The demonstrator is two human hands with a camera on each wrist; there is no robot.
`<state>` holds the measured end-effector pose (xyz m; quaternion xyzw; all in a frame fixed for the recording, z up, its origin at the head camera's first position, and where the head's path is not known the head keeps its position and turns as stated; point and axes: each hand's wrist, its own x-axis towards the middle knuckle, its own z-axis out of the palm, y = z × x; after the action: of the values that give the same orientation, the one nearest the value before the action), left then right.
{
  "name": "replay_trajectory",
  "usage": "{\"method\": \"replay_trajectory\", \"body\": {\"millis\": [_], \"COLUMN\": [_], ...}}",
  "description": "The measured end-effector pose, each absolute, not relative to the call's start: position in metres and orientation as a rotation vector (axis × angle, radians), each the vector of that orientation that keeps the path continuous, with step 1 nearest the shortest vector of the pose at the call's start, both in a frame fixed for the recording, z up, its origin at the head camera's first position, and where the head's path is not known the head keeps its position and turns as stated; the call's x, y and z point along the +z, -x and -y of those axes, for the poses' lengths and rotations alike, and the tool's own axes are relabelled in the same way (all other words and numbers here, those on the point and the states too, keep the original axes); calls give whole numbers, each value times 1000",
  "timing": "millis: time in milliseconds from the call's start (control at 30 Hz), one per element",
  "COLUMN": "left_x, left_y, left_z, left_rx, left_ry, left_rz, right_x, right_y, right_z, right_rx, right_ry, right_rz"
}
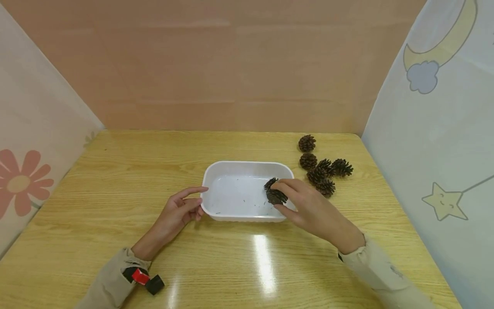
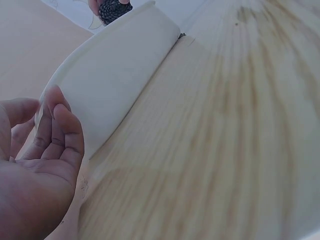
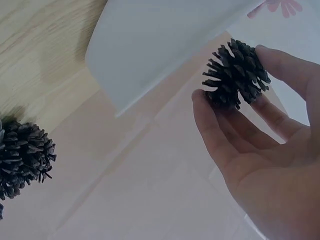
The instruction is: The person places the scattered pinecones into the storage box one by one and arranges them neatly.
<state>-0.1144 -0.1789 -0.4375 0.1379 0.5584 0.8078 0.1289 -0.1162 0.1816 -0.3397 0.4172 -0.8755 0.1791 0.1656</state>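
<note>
A white plastic tub (image 1: 239,219) sits on the wooden table. At its left end, my left hand (image 1: 181,210) holds the rim, with a fingertip over the edge and other fingers curled against the outer wall (image 2: 115,75). My right hand (image 1: 308,206) pinches a dark brown pine cone (image 1: 276,196) between thumb and fingers at the tub's right end. From the right wrist view, this pine cone (image 3: 237,72) shows spread scales, and the fingers of the right hand (image 3: 265,135) reach round its underside.
Several pine cones (image 1: 317,175) lie in a loose cluster right of the tub, partly close behind my right hand. Small dark bits (image 1: 244,201) are scattered on the tub floor. An orange-tan backdrop (image 1: 231,64) stands behind the table, with printed white sheets (image 1: 455,141) at both sides.
</note>
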Motion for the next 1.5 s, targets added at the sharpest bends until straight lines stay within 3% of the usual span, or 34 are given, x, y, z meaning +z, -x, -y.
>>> {"method": "replay_trajectory", "body": {"millis": [833, 1500], "left_x": [-437, -439], "left_y": [114, 112], "left_z": [178, 177], "left_rx": [2347, 2322], "left_ry": [-439, -448], "left_rz": [-1589, -1596], "right_x": [-371, -371], "right_y": [130, 134], "right_z": [-184, -186], "right_rx": [588, 637], "right_ry": [-1032, -1101], "right_rz": [2803, 2791]}}
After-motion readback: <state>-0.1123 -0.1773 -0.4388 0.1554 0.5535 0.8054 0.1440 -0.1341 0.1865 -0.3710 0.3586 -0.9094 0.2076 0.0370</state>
